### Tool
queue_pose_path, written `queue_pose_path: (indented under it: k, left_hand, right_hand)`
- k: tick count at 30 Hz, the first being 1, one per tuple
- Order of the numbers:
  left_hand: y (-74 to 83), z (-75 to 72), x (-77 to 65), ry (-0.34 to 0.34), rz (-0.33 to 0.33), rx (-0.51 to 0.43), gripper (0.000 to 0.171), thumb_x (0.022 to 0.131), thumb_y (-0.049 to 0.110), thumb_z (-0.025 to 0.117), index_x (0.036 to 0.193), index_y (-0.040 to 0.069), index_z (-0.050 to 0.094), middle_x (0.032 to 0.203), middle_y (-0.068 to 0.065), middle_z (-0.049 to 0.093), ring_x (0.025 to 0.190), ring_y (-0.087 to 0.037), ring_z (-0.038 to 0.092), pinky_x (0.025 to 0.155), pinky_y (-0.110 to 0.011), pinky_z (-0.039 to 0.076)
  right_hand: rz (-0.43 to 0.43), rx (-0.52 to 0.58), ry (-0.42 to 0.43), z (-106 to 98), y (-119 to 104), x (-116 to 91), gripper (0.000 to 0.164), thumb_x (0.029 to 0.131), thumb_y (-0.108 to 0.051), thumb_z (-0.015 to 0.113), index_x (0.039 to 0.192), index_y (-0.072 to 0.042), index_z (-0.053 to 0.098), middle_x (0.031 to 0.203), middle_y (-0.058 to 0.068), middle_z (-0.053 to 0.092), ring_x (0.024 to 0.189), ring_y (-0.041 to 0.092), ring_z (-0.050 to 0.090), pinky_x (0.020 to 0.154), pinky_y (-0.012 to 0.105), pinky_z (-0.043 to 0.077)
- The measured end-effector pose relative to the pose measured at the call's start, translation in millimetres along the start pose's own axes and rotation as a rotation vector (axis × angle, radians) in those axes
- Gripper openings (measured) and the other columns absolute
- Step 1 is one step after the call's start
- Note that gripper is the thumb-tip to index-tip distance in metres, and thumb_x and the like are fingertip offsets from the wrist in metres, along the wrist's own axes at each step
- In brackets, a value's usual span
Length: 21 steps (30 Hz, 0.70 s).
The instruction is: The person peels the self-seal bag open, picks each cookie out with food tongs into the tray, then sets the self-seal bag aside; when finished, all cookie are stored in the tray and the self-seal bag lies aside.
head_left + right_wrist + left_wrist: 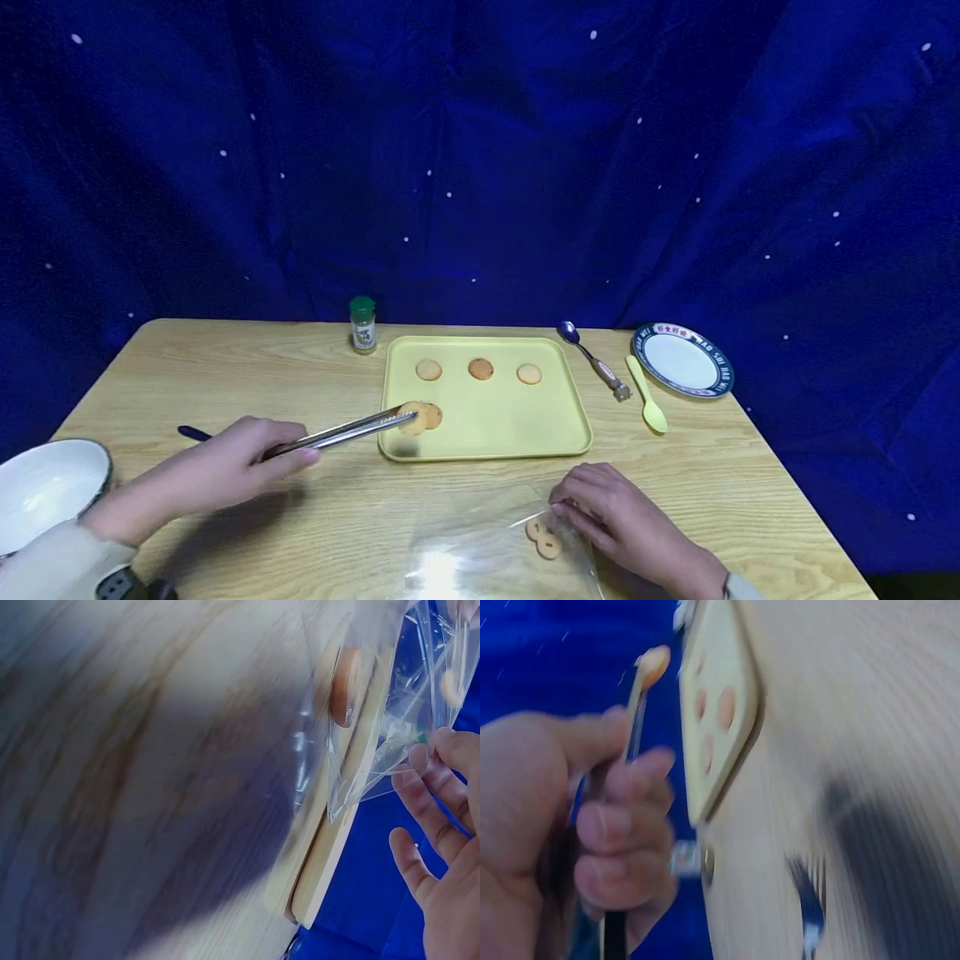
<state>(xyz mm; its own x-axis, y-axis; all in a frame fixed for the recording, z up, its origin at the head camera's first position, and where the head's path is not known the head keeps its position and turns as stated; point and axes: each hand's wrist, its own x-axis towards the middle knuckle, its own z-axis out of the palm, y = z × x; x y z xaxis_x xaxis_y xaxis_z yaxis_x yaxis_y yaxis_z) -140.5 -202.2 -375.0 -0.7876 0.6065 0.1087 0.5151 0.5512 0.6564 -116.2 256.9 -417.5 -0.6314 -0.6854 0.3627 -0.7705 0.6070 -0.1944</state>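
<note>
My left hand (251, 462) grips metal tongs (341, 432), whose tips pinch a round cookie (410, 427) above the front left of a yellow tray (510, 429). Behind it, another cookie (434, 416) is partly covered. Three more round cookies form a row along the tray's back half, the middle one (481, 368) darker. Near the table's front, my right hand (622, 521) pinches the edge of a clear plastic bag (472, 546) between thumb and fingers. Inside the bag show cookies with small slots (548, 547). The left wrist view shows the fingers curled round the tongs.
A white bowl (97, 467) stands at the left edge, near a fork (808, 900). Behind the tray is a green-capped shaker (363, 325). To its right lie a metal spoon (600, 367), a yellow spoon (647, 396) and a blue-rimmed plate (681, 360).
</note>
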Motion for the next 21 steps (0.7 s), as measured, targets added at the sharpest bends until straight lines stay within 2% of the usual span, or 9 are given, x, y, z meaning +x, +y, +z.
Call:
queue_pose_path:
  k: [2,4,6,8,12,16,21]
  left_hand:
    - [8.3,7.6,15.2,0.031,-0.047,0.099,0.032,0.100,0.030,0.054,0.071,0.019,0.046,0.061,0.016,0.032,0.049,0.006,0.029,0.044,-0.016,0.029]
    - [15.6,15.4,30.2,0.031,-0.101,0.157,0.032,0.099,0.032,0.054,0.071,0.020,0.047,0.059,0.015,0.034,0.048,0.003,0.030,0.044,-0.017,0.029]
    - [20.7,23.9,44.3,0.042,-0.126,0.242,0.030,0.099,0.033,0.055,0.072,0.020,0.048,0.058,0.013,0.036,0.048,0.001,0.031,0.044,-0.019,0.028]
    - [23.9,33.3,57.7,0.063,-0.124,0.336,0.029,0.098,0.032,0.056,0.072,0.020,0.049,0.057,0.011,0.038,0.048,-0.002,0.034,0.044,-0.021,0.029]
    - [26.1,52.2,77.3,0.116,-0.065,0.574,0.025,0.096,0.030,0.059,0.077,0.015,0.052,0.058,0.006,0.048,0.050,-0.007,0.046,0.046,-0.027,0.037]
    - [24.1,69.0,88.4,0.184,0.018,0.774,0.021,0.095,0.027,0.062,0.085,0.009,0.057,0.063,-0.001,0.059,0.055,-0.011,0.058,0.046,-0.031,0.047]
    - [16.5,81.9,92.4,0.295,0.096,0.941,0.020,0.093,0.024,0.065,0.084,0.008,0.056,0.065,-0.002,0.060,0.053,-0.010,0.057,0.043,-0.027,0.048]
  right_hand:
    - [-0.006,-0.003,0.006,0,0,0,0.018,0.090,-0.015,0.067,0.099,-0.029,0.062,0.099,-0.022,0.060,0.094,-0.004,0.056,0.086,0.023,0.046]
    - [-0.011,-0.003,0.012,1,0,1,0.020,0.089,-0.013,0.069,0.099,-0.029,0.062,0.099,-0.023,0.060,0.094,-0.004,0.057,0.086,0.023,0.046]
    - [-0.005,-0.007,0.005,2,-1,2,0.021,0.089,-0.013,0.069,0.099,-0.030,0.062,0.099,-0.024,0.059,0.095,-0.006,0.056,0.087,0.020,0.045]
    - [-0.008,-0.001,0.002,2,-1,1,0.020,0.089,-0.014,0.068,0.100,-0.030,0.062,0.099,-0.024,0.059,0.095,-0.006,0.056,0.087,0.020,0.044]
    - [-0.023,0.016,0.000,2,-1,0,0.018,0.091,-0.014,0.066,0.101,-0.029,0.062,0.100,-0.022,0.060,0.095,-0.004,0.058,0.087,0.023,0.045]
    - [-0.007,0.012,-0.004,2,-1,-1,0.016,0.092,-0.017,0.066,0.100,-0.031,0.063,0.098,-0.023,0.060,0.095,-0.004,0.058,0.086,0.024,0.046]
    - [0.000,-0.004,-0.009,2,-2,1,0.016,0.092,-0.017,0.066,0.099,-0.031,0.063,0.097,-0.024,0.059,0.094,-0.004,0.057,0.086,0.025,0.047]
